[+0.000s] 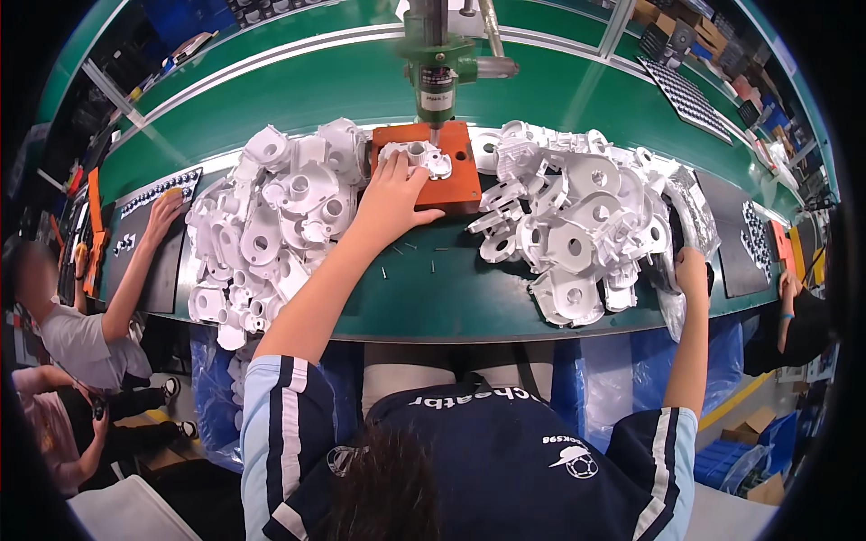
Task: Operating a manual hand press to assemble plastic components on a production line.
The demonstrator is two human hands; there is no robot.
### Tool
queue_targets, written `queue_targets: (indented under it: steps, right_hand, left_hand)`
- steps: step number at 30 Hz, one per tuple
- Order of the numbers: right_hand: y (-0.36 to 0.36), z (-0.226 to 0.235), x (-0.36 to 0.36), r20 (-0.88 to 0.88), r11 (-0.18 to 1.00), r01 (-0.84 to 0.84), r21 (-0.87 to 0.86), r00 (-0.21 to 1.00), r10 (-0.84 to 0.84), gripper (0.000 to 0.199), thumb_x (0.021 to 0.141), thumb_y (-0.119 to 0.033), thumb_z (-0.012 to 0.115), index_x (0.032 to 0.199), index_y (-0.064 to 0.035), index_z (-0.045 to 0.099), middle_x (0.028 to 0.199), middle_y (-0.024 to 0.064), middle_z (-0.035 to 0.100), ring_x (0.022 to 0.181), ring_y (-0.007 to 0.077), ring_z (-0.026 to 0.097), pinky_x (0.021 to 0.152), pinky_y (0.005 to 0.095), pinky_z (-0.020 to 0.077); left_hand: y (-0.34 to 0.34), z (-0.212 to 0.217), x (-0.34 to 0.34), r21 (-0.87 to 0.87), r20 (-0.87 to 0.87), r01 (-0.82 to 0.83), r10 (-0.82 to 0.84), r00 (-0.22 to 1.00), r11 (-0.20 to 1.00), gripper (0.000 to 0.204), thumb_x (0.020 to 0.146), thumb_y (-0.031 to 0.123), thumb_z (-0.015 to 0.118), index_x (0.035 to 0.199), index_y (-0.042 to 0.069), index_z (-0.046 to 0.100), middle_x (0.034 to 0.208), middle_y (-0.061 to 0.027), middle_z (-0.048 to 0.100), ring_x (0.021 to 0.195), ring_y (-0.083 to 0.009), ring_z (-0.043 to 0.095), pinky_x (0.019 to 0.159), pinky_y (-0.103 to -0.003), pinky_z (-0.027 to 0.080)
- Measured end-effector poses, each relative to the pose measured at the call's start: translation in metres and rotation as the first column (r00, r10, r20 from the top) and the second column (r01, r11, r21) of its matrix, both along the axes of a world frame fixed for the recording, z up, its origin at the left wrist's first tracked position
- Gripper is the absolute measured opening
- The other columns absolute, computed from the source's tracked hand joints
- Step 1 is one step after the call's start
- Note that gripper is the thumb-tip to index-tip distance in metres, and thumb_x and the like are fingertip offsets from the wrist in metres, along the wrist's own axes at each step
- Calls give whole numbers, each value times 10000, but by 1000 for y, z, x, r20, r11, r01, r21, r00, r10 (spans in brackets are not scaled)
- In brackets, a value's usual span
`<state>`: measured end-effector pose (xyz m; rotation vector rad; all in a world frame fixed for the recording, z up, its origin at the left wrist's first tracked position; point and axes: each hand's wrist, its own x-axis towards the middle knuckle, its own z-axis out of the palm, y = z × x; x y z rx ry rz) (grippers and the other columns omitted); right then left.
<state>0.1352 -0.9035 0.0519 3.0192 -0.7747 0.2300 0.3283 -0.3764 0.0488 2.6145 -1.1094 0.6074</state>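
My left hand (394, 197) lies over a white plastic housing (437, 164) in an orange block fixture (462, 191). Its fingertips hold the part, with the thumb stretched out to the side. Right above the housing is the tip of a green machine (437, 90) with a vertical spindle. At the right, my right hand (692, 270) is closed beside a clear plastic bag (693, 212); what its fingers hold is hidden. Several small metal screws (433, 267) lie loose on the green table (406, 311) in front of the fixture.
Heaps of white plastic housings flank the fixture, one on the left (262, 239) and one on the right (577, 225). Dark mats (155, 257) with small parts lie farther out. Blue plastic-lined bins (622, 365) stand below the table edge. Co-workers' hands (165, 209) work at both sides.
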Motion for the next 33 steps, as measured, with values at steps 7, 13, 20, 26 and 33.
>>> queue_targets:
  steps: [7, 13, 20, 26, 33]
  right_hand:
    - [6, 2, 3, 54, 992, 125, 22, 991, -126, 144, 733, -54, 542, 873, -24, 563, 836, 218, 611, 856, 402, 577, 734, 448, 452]
    - [-7, -5, 6, 67, 987, 160, 12, 985, -160, 190, 739, -38, 520, 924, -18, 560, 890, 220, 617, 884, 405, 573, 758, 445, 454]
    - [-6, 34, 6, 258, 986, -14, -166, 965, 57, 223, 794, -58, 490, 978, -17, 609, 857, 205, 622, 809, 342, 613, 714, 390, 476]
    - [117, 113, 47, 532, 645, -509, 570, 827, 183, 183, 871, -90, 526, 961, 52, 599, 763, 53, 606, 701, 97, 566, 652, 214, 448]
    - [282, 96, 163, 404, 299, -610, 734, 745, 530, 196, 791, -90, 620, 894, 76, 632, 827, 105, 656, 773, 128, 613, 722, 235, 475]
  left_hand:
    - [-2, -8, -1, 14, 33, -70, 70, 997, 997, 697, 648, 468, 731, 1113, 27, 458, 1271, -265, 391, 1240, -413, 333, 1059, -466, 253]
    - [-2, -6, -1, -69, 24, -55, 57, 998, 996, 714, 572, 448, 782, 1080, 54, 470, 1264, -280, 408, 1223, -406, 375, 1027, -463, 301]
    - [-1, -2, -4, -73, -41, -77, 74, 996, 994, 663, 614, 440, 765, 1067, 49, 480, 1281, -241, 403, 1232, -401, 354, 1041, -449, 291]
    - [-2, -4, -3, -134, 7, -55, 56, 998, 990, 675, 548, 412, 804, 1037, 70, 491, 1259, -263, 425, 1212, -392, 395, 1020, -450, 318]
    - [-1, -2, -4, -128, -23, -63, 60, 998, 990, 672, 551, 413, 802, 1037, 70, 489, 1263, -262, 426, 1213, -385, 403, 1025, -447, 312]
